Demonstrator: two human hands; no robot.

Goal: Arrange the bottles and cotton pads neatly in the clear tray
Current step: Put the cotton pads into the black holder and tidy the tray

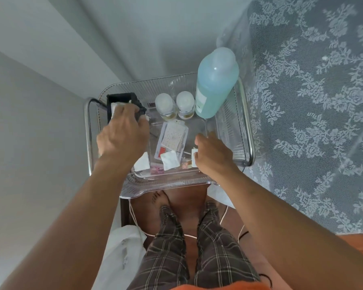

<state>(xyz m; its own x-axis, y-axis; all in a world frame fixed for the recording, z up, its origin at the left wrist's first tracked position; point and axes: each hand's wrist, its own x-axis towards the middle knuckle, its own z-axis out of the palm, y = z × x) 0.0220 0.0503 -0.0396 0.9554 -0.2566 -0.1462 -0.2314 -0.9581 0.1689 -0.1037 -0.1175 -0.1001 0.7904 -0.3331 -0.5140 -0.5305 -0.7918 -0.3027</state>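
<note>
Cotton-pad step, we judge. Left hand (pixel 122 130) grip pinches pad (pixel 116 107) over black holder (pixel 124 101), tray (pixel 176 176) 9 o'clock. Right hand (pixel 214 151) grip closes on pad (pixel 194 156), 4 o'clock. Bottles (pixel 174 105) upright, 12 o'clock. Next: we gather loose pads (pixel 169 160) at 6.

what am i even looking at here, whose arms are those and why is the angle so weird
There is no machine here. This is one picture from a wide-angle camera worn on a person's head, looking down, so you see their own two arms, checked trousers and bare feet.

In front of them is a clear tray on a small stand. At its far side stand a tall bottle of blue liquid and two small white-capped bottles. A sheet of stickers and loose white cotton pads lie in the tray.

The left hand presses a white pad into a black box at the tray's left. The right hand pinches another pad near the front edge.
</note>
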